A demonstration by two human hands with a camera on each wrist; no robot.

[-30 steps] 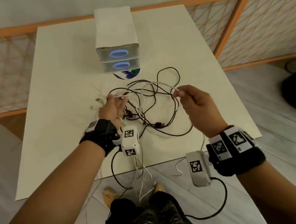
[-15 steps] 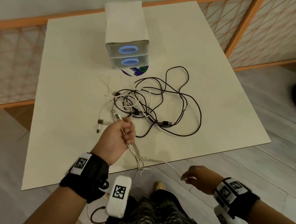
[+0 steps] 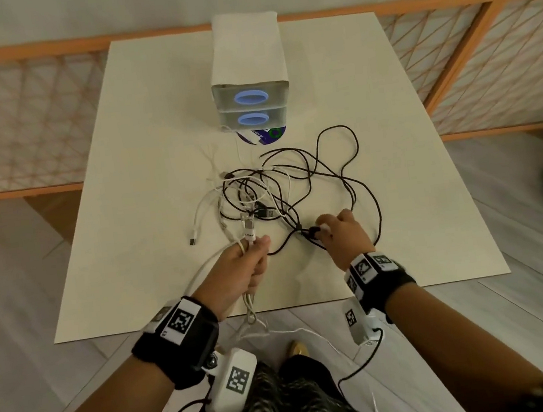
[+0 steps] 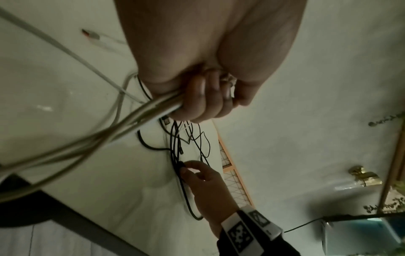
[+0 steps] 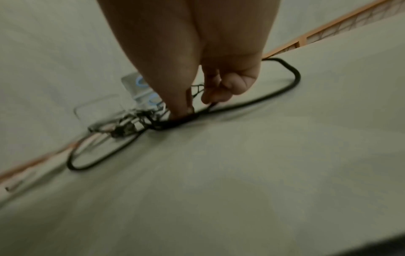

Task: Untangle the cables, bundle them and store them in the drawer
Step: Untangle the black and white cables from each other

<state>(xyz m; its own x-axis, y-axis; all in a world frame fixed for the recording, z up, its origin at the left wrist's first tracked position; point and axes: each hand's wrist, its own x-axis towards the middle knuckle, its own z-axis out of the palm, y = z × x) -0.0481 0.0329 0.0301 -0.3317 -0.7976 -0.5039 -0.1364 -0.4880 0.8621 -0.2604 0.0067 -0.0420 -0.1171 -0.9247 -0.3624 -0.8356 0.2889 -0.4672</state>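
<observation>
A tangle of black and white cables (image 3: pixel 275 191) lies mid-table in the head view. My left hand (image 3: pixel 253 248) grips a bunch of white cables (image 4: pixel 122 124) near the front of the tangle; a white USB plug (image 3: pixel 249 230) sticks up out of the fist, and the rest hangs over the table's front edge. My right hand (image 3: pixel 320 230) pinches a black cable (image 5: pixel 282 86) at the tangle's right front, down at the tabletop. The left wrist view shows my fingers (image 4: pixel 203 102) curled round the white strands. The drawer unit (image 3: pixel 250 80), with both drawers shut, stands at the back.
A loose white plug end (image 3: pixel 193 241) lies left of the tangle. A disc (image 3: pixel 262 135) pokes out from under the drawer unit. The white tabletop (image 3: pixel 139 264) ends just before my wrists. An orange lattice fence (image 3: pixel 10 119) runs behind and beside the table.
My right hand has come up from below the table's front edge and now pinches the black cable. My left hand still holds the white cables.
</observation>
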